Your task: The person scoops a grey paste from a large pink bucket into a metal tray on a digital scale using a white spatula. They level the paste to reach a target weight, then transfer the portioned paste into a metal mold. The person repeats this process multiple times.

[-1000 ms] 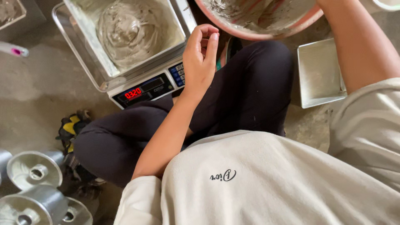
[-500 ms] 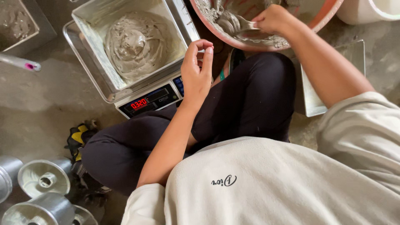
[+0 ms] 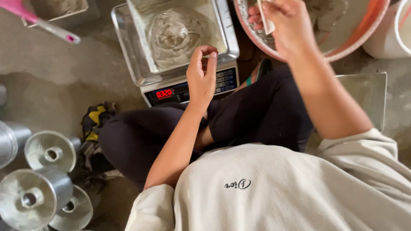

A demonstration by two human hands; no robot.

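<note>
I am sitting cross-legged on the concrete floor, facing a large pink-rimmed mixing bowl of grey batter at my upper right. In front of my left knee a digital scale is carrying a metal tray with a square pan of batter in it, its surface swirled smooth. Ring-shaped metal moulds are stacking up at my lower left.

My right hand is closing around a pale scraper just inside the bowl's near rim, with batter directly beneath it. My left hand is hovering empty above the scale's front edge, fingers loosely curled and thumb meeting fingertip, just short of the pan.

I judge that portioning well means lifting small scoops, carrying them low across the short gap between bowl and pan, and watching the red display so I am not overshooting. Wiping the scraper clean against the pan's wall would be keeping drips off the scale.
</note>
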